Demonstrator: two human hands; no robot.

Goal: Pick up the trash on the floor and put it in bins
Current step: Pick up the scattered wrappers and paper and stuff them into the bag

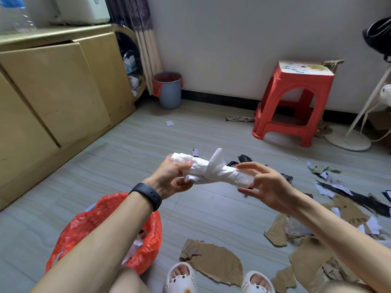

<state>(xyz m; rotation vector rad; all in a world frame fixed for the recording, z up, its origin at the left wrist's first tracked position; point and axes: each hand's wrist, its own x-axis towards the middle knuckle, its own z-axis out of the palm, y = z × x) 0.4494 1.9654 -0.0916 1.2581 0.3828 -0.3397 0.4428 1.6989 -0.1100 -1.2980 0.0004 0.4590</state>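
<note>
Left hand [171,177] grips one end of a twisted white tissue wad [213,173]; right hand [269,185] pinches the other. Red-bagged bin [148,250] at seven o'clock, torn cardboard [218,263] at five.

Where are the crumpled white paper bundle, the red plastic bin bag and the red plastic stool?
crumpled white paper bundle [213,173], head view, middle of the roll.
red plastic bin bag [81,224], head view, crinkled left wall.
red plastic stool [296,81], head view, front apron below seat.
</note>
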